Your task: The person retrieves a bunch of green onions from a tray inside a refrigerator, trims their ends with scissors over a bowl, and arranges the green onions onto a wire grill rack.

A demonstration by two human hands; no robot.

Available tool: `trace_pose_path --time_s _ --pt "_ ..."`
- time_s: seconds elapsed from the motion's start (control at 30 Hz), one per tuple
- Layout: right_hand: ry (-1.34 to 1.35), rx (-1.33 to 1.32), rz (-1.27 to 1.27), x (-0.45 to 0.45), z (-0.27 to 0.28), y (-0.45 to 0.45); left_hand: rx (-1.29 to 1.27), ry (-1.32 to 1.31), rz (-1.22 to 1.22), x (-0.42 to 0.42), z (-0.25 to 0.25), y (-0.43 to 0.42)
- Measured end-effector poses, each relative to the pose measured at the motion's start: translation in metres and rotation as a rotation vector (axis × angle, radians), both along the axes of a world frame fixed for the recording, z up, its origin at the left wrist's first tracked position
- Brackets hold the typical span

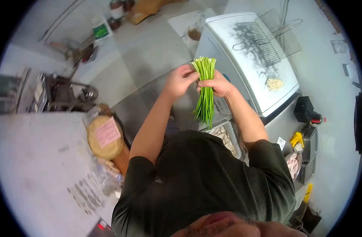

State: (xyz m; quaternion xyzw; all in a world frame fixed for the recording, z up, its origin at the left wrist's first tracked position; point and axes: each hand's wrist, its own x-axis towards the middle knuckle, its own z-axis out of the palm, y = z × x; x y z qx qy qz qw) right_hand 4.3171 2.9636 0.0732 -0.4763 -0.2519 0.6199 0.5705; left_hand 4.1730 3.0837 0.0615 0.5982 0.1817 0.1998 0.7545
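Note:
A long bundle of green stalks [205,96] hangs in front of the body, its pale ends at the top. My right hand [217,83] is closed round its upper part, with the thumb across the stalks. Beside the pale ends, at the bundle's left edge, is my left hand [181,81]. Its thumb reaches the stalks and its fingers are bent, with a gap between them and the thumb; no separate item shows in it.
A white chest [244,59] bears wire racks [258,41] and a pale bunch [274,84]. Near my body is a tray of pale pieces [232,134]. A round board [105,136] lies left, a bowl [294,164] right. Black containers [309,148] stand farther right.

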Motion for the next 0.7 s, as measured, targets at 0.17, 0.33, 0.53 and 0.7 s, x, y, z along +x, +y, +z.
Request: trace_pose_path --time_s 0.17,0.33,0.53,0.7 --pt "0.132 -0.034 -0.110 0.076 0.021 0.054 -0.203 -0.043 -0.192 0.132 0.015 0.062" --pt "-0.021 -0.192 -0.243 0.160 0.019 0.063 -0.209 0.087 -0.246 0.244 0.019 0.073" --pt "0.119 -0.175 -0.348 0.251 -0.017 0.033 -0.248 0.171 -0.262 0.362 -0.021 0.049" --pt "0.220 0.005 -0.484 0.305 -0.040 0.005 -0.358 0.228 -0.359 0.444 -0.015 0.039"
